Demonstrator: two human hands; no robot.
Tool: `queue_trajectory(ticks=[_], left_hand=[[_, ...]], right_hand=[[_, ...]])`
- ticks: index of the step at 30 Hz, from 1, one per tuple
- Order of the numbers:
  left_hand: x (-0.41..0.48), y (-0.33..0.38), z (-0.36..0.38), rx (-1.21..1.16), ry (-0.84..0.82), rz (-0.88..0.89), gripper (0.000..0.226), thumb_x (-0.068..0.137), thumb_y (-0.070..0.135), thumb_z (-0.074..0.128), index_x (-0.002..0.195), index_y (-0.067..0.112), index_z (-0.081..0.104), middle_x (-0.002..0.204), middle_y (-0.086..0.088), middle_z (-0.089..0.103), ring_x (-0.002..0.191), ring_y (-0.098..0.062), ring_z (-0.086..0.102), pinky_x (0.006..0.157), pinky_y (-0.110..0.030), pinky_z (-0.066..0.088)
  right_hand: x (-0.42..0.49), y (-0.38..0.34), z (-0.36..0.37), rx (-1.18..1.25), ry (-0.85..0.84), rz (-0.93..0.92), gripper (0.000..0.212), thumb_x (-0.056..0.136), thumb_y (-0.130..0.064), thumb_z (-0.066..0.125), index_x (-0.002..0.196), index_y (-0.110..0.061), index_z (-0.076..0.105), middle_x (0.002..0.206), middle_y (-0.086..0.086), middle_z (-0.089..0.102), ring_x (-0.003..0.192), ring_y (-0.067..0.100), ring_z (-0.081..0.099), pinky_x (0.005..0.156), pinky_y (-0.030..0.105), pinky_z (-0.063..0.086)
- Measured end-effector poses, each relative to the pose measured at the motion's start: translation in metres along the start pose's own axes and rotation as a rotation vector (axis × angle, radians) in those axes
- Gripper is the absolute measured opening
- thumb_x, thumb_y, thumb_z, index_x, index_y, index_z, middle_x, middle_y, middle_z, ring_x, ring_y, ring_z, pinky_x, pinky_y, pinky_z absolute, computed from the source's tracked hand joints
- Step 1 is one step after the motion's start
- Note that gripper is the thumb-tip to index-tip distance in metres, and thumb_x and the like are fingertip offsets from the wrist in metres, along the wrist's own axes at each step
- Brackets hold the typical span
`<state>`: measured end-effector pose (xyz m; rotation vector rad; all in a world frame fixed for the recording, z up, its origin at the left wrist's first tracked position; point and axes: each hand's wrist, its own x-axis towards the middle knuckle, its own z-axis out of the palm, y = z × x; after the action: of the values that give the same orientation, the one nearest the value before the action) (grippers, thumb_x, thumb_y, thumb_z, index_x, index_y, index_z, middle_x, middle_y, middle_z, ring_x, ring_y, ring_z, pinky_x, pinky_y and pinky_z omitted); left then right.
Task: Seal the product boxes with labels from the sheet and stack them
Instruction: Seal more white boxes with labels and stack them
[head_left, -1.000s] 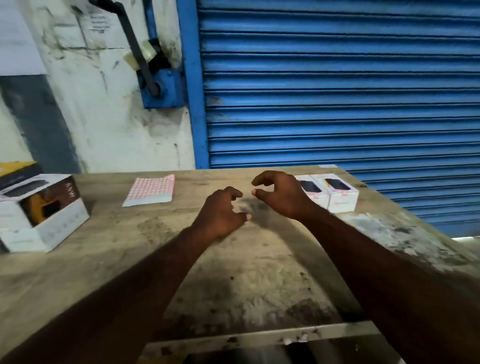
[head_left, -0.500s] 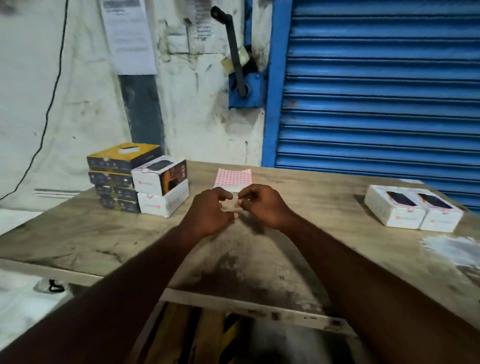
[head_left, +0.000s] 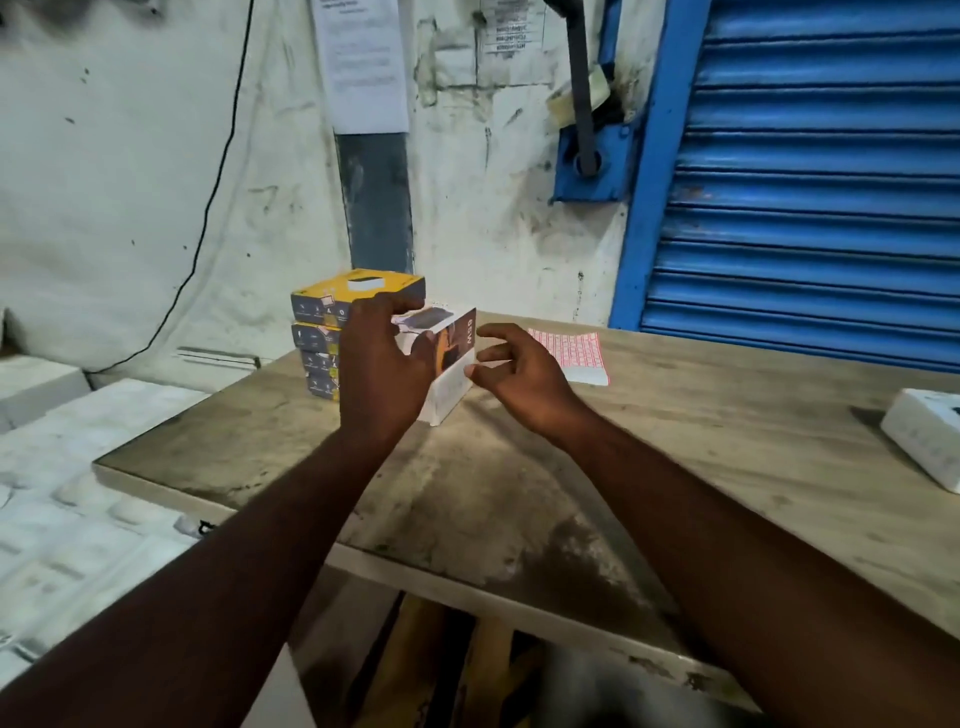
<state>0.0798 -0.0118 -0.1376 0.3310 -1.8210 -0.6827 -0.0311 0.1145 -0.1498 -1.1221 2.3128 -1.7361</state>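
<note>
- Wooden table (head_left: 675, 467) stands before a blue shutter (head_left: 805, 208); the white box (head_left: 460, 338) lies beside the yellow boxes (head_left: 332, 306).
- Left hand (head_left: 379, 374) is nearer: its fingers curl over the box top, with the thumb on the near side.
- Right hand (head_left: 519, 374) hovers just right of the box, fingers spread and empty; the label sheet (head_left: 576, 353) lies just beyond its fingertips.

Storeroom or shop back room, blue roller shutter (head_left: 810, 182), scuffed whitewashed wall (head_left: 130, 156), worn worktable (head_left: 675, 441), stacked product boxes (head_left: 322, 312)
</note>
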Motion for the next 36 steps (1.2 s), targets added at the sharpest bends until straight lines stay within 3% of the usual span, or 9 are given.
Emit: queue_trajectory(ticks=[3, 7, 10, 14, 18, 23, 26, 30, 36], left_hand=[[0.005, -0.017, -0.004, 0.073, 0.035, -0.043, 0.032, 0.082, 0.007, 0.071, 0.113, 0.011, 0.068, 0.112, -0.009, 0.067, 0.106, -0.028, 0.062, 0.094, -0.037, 0.049], [0.004, -0.03, -0.006, 0.103, 0.012, -0.106, 0.035, 0.082, 0.002, 0.071, 0.117, 0.005, 0.067, 0.114, -0.013, 0.068, 0.106, -0.028, 0.062, 0.083, -0.013, 0.032], [0.003, -0.033, -0.004, 0.071, 0.009, -0.104, 0.039, 0.082, 0.001, 0.07, 0.12, 0.007, 0.066, 0.116, -0.009, 0.068, 0.104, -0.019, 0.062, 0.082, -0.01, 0.034], [0.005, -0.032, -0.002, -0.032, 0.017, -0.14, 0.04, 0.083, -0.002, 0.069, 0.121, 0.009, 0.067, 0.115, -0.002, 0.069, 0.095, -0.007, 0.064, 0.075, -0.003, 0.042], [0.003, -0.029, 0.002, -0.111, -0.008, -0.182, 0.04, 0.083, -0.007, 0.067, 0.118, 0.012, 0.067, 0.109, 0.005, 0.068, 0.082, 0.017, 0.06, 0.068, 0.0, 0.043], [0.001, -0.033, 0.012, -0.091, -0.069, -0.143, 0.037, 0.083, 0.001, 0.072, 0.116, 0.017, 0.071, 0.114, 0.002, 0.071, 0.095, -0.003, 0.067, 0.076, -0.002, 0.046], [0.0, -0.027, 0.018, -0.151, -0.062, -0.168, 0.038, 0.084, 0.001, 0.072, 0.115, 0.022, 0.071, 0.113, 0.006, 0.072, 0.098, -0.006, 0.068, 0.083, -0.015, 0.054], [-0.004, -0.02, 0.028, -0.173, -0.079, -0.201, 0.038, 0.084, 0.007, 0.076, 0.119, 0.021, 0.072, 0.114, 0.007, 0.073, 0.095, -0.007, 0.067, 0.082, -0.011, 0.052], [-0.012, 0.005, 0.047, -0.266, -0.055, -0.24, 0.038, 0.087, 0.006, 0.075, 0.122, 0.02, 0.07, 0.115, 0.006, 0.071, 0.089, 0.007, 0.063, 0.072, 0.0, 0.045]], right_hand=[[0.007, -0.006, 0.013, -0.042, 0.009, -0.075, 0.062, 0.087, -0.021, 0.078, 0.142, -0.024, 0.052, 0.117, -0.005, 0.058, 0.104, 0.014, 0.059, 0.084, 0.021, 0.046], [0.016, -0.008, 0.027, -0.106, 0.009, -0.123, 0.072, 0.083, -0.031, 0.082, 0.146, -0.026, 0.047, 0.125, -0.002, 0.05, 0.127, 0.015, 0.045, 0.097, 0.022, 0.038], [0.027, -0.003, 0.038, -0.115, 0.011, -0.162, 0.068, 0.077, -0.04, 0.083, 0.138, -0.027, 0.056, 0.129, 0.001, 0.059, 0.133, 0.019, 0.046, 0.093, 0.011, 0.039], [0.03, 0.003, 0.044, -0.117, 0.025, -0.164, 0.07, 0.068, -0.056, 0.078, 0.13, -0.03, 0.06, 0.124, 0.0, 0.063, 0.127, 0.018, 0.051, 0.089, 0.005, 0.041], [0.027, 0.007, 0.034, -0.097, 0.033, -0.197, 0.063, 0.077, -0.036, 0.084, 0.132, -0.026, 0.055, 0.128, -0.004, 0.057, 0.127, 0.015, 0.047, 0.089, 0.012, 0.036], [0.021, 0.013, 0.021, 0.011, -0.008, -0.11, 0.058, 0.083, -0.021, 0.082, 0.133, -0.028, 0.053, 0.107, -0.03, 0.059, 0.097, -0.022, 0.054, 0.081, -0.002, 0.036], [0.019, 0.014, 0.019, 0.069, 0.009, -0.085, 0.059, 0.083, -0.02, 0.082, 0.133, -0.029, 0.053, 0.116, -0.023, 0.061, 0.106, -0.009, 0.056, 0.093, 0.01, 0.042], [0.016, 0.02, 0.017, 0.212, 0.071, -0.088, 0.049, 0.081, -0.015, 0.083, 0.114, -0.038, 0.056, 0.123, -0.01, 0.067, 0.117, 0.011, 0.064, 0.106, 0.038, 0.051], [0.004, 0.022, -0.005, 0.298, 0.105, -0.096, 0.056, 0.079, 0.0, 0.082, 0.115, -0.032, 0.055, 0.126, 0.002, 0.068, 0.117, 0.015, 0.067, 0.103, 0.037, 0.053]])
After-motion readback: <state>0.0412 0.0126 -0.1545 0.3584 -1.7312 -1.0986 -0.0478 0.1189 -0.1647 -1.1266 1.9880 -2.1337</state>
